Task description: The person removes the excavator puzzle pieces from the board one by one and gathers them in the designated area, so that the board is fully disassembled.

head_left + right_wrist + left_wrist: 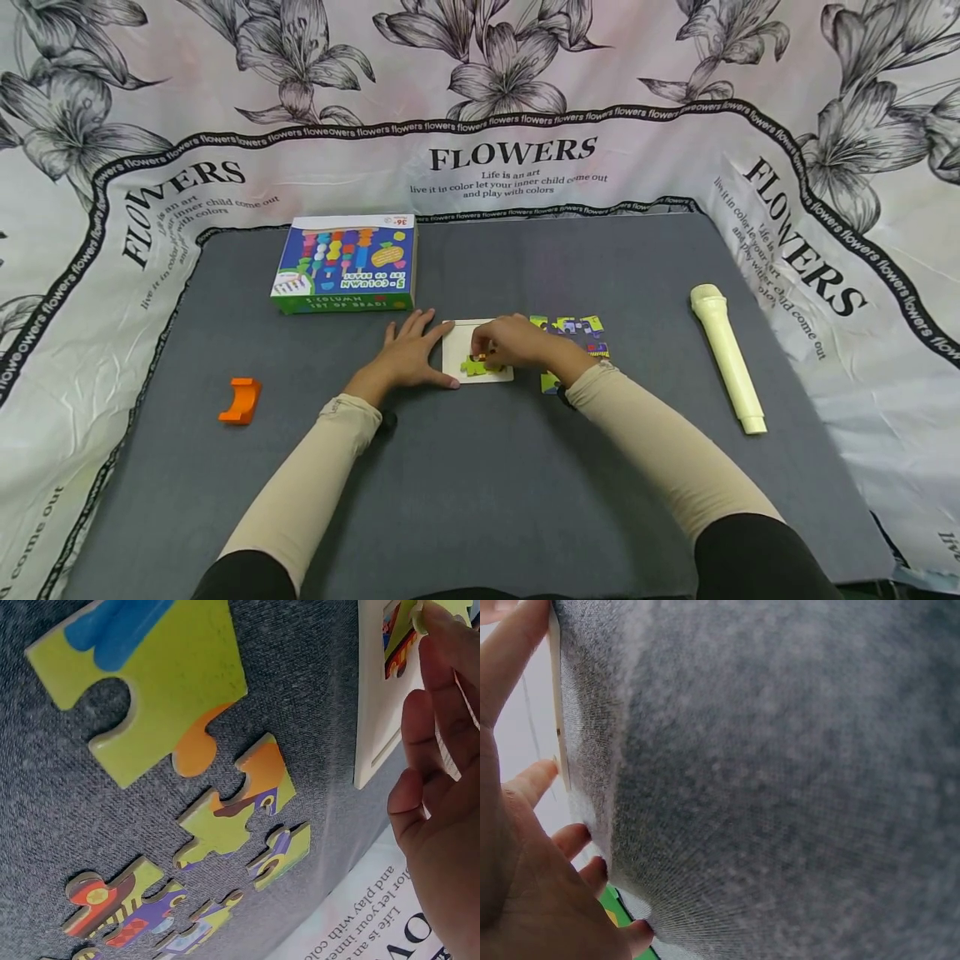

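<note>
A white puzzle board [456,337] lies flat on the grey table between both hands. My left hand [405,357] rests with spread fingers at its left edge, thumb near the lower corner. In the left wrist view, the left hand's [536,877] fingertips lie along the board's rim [558,727]. My right hand [513,342] reaches over the board's right side. Its fingers pinch a green puzzle piece [418,616], seen in the right wrist view, above pieces lying in the board's recess. Loose puzzle pieces [184,652] lie right of the board, partly hidden by the right wrist in the head view.
A blue and green bead-set box [345,265] stands behind the left hand. An orange curved block [241,402] lies at the left, and a pale yellow tube [727,358] at the right. Flower-printed cloth [513,183] borders the grey table.
</note>
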`<state>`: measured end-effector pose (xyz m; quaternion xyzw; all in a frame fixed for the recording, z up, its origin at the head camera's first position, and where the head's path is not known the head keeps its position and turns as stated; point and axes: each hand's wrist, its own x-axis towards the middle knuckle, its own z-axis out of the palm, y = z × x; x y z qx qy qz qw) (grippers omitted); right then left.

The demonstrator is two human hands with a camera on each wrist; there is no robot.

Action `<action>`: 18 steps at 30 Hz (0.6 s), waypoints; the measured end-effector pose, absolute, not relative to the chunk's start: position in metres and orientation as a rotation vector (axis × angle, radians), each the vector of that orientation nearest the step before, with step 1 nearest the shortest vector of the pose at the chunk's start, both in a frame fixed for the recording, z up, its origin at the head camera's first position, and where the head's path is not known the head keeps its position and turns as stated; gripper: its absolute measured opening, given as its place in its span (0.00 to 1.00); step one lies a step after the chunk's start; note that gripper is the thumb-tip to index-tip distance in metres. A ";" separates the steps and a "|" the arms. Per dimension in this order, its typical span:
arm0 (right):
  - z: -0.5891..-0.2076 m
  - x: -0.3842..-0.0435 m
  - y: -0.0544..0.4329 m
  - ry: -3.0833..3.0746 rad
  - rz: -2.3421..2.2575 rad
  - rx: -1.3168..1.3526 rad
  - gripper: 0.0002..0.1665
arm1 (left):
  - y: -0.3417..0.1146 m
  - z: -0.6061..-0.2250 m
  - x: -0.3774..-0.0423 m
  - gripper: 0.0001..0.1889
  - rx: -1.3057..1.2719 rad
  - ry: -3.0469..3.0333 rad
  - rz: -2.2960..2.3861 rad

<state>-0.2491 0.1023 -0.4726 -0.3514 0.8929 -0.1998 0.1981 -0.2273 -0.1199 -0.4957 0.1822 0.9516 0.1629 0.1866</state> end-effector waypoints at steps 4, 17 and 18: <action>-0.473 -0.248 0.109 2.487 -0.612 -0.975 0.01 | -0.112 -0.497 -0.227 0.56 0.530 2.671 0.450; -0.450 -0.246 0.155 2.413 -0.761 -0.920 0.03 | -0.114 -0.499 -0.226 0.57 0.516 2.682 0.462; -0.449 -0.245 0.163 2.399 -0.772 -0.907 0.03 | -0.115 -0.498 -0.226 0.57 0.515 2.681 0.461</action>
